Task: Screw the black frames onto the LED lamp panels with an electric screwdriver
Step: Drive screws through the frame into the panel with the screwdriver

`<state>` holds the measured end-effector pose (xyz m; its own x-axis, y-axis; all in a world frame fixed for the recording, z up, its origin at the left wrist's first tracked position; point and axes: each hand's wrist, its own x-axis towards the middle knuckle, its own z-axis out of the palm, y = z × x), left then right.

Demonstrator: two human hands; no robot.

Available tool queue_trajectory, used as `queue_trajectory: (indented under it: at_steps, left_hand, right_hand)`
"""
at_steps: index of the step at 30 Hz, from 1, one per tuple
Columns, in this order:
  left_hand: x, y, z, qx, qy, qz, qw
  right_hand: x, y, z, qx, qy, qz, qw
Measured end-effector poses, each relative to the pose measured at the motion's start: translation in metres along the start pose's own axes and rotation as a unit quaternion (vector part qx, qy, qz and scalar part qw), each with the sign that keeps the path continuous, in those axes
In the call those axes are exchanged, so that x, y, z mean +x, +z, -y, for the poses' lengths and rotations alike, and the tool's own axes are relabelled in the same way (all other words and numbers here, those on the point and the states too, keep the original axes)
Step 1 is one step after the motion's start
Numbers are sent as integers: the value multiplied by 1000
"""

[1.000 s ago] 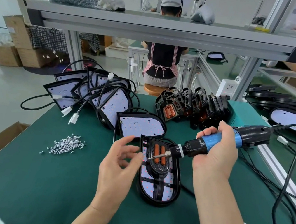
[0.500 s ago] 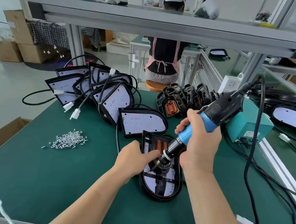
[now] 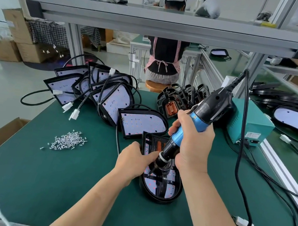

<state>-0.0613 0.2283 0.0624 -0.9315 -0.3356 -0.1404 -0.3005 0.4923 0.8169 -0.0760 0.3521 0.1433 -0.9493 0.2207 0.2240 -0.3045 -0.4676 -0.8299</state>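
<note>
My right hand (image 3: 191,149) is clenched round the blue barrel of the electric screwdriver (image 3: 203,115), holding it tilted, with the top leaning away up and to the right of the grip. Its bit points down and to the left of my fist and meets the black frame (image 3: 161,183) lying on an LED lamp panel (image 3: 149,186) directly below that grip. My left hand (image 3: 132,161) sits just left of the bit, fingers curled over the left rim of the black frame and thumb reaching toward the driver's collar; I cannot tell whether a screw is pinched there. The tool's cable (image 3: 237,166) loops up from its top and drops down to the right of my right wrist.

Well left of my left hand lies a pile of screws (image 3: 67,140) on the green table (image 3: 45,184). Beyond both hands, bare panels (image 3: 142,122) lean in a row, with spare frames (image 3: 181,98) stacked behind the driver and a teal box (image 3: 249,126) to its right.
</note>
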Motion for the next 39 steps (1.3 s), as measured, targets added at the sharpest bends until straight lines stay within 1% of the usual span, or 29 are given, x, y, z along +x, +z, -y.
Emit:
queue_trajectory:
  at_steps: [5, 9, 17, 21, 27, 30, 32, 34, 36, 37, 39]
  left_hand:
    - [1, 2, 1, -8, -7, -4, 1000]
    - [1, 4, 0, -13, -20, -14, 1000]
    - [-1, 6, -4, -6, -28, -32, 999]
    - [1, 5, -6, 1, -28, -11, 1000]
    - [2, 3, -7, -27, -14, 19, 999]
    - [3, 4, -4, -47, -12, 28, 998]
    - [3, 5, -3, -47, -15, 16, 999]
    - [2, 6, -1, -47, -23, -7, 999]
    - [1, 7, -1, -62, -31, -32, 997]
    - [0, 7, -1, -67, -34, -45, 996]
    - [0, 6, -2, -67, -35, -63, 995]
  right_hand:
    - [0, 2, -2, -26, -19, 51, 998]
    - [0, 2, -5, -46, -35, 67, 996]
    - [-5, 8, -6, -56, -32, 120, 991]
    - [-5, 5, -5, -34, -24, 171, 984]
    - [1, -1, 2, -8, -5, 198, 980]
    - [13, -7, 17, 27, -22, 190, 981]
    - [25, -14, 30, 72, -22, 172, 982]
    - [33, -26, 39, 125, -2, 139, 982]
    - [36, -44, 41, 165, 48, 98, 980]
    - [35, -54, 40, 175, 91, 82, 977]
    - [27, -77, 36, 181, 211, 58, 959]
